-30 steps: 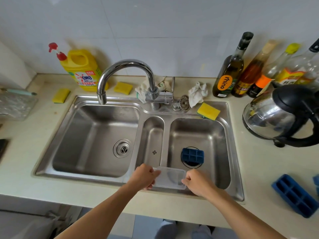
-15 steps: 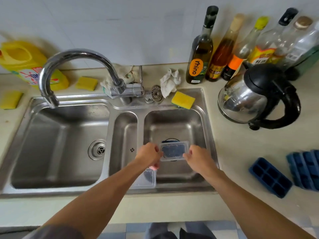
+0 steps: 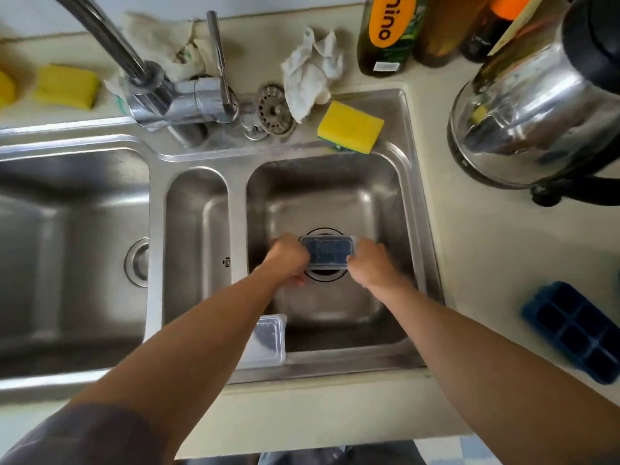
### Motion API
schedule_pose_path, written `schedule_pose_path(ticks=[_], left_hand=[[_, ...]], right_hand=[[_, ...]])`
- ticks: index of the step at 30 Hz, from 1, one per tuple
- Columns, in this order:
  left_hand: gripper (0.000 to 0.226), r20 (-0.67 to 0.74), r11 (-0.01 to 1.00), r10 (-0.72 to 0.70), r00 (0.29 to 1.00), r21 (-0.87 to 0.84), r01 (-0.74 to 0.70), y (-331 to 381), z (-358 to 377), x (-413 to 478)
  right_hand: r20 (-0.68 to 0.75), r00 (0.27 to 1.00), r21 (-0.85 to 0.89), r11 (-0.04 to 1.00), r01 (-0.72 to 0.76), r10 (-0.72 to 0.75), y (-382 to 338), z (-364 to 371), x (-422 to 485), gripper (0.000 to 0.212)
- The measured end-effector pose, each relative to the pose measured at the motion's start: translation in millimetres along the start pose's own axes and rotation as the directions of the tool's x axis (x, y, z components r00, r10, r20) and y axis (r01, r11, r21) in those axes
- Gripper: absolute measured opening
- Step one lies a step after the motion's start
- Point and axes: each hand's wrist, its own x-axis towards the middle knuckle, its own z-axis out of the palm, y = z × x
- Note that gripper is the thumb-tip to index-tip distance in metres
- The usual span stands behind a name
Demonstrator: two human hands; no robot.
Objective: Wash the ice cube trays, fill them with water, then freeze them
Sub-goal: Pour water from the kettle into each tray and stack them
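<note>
Lowered to the drain, the clear-lidded blue plastic ice tray lies crosswise, left hand and right hand gripping its short ends.

Plain cream counter. Brushed grey steel sink, bright chrome tap. On the sink's back rim, a steel strainer patterned with rings of punched holes. At its back right corner, a sponge: yellow over a green base. Along the counter's back edge:
- left: second sponge, yellow
- middle: white rag
- then a dark olive bottle, orange oval label, black letters
- right: mirror-steel kettle, black lid and handle

In the right basin, the lidded tray: dark blue under clear plastic. Clear spare lid on the sink's front rim. Blue open tray at the counter's right edge, with a grid of cells. Grey sleeve. Pale blue-and-white checked floor.
</note>
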Motion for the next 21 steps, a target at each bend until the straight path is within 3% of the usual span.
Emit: schedule_pose_path(ticks=[11, 21], left_hand=[[0.015, -0.028, 1.000, -0.001, 1.000, 0.000, 0.001, -1.2, 2.3, 8.1], [0.020, 0.010, 0.995, -0.064, 0.998, -0.078, 0.064, -3.7, 1.6, 20.6]], right_hand=[[-0.056, 0.996, -0.056, 0.996, -0.065, 0.062, 2.4, 7.5, 17.3, 0.014], [0.063, 0.981, 0.183, 0.964, -0.192, 0.184, -1.3, 10.8, 21.6, 0.023]])
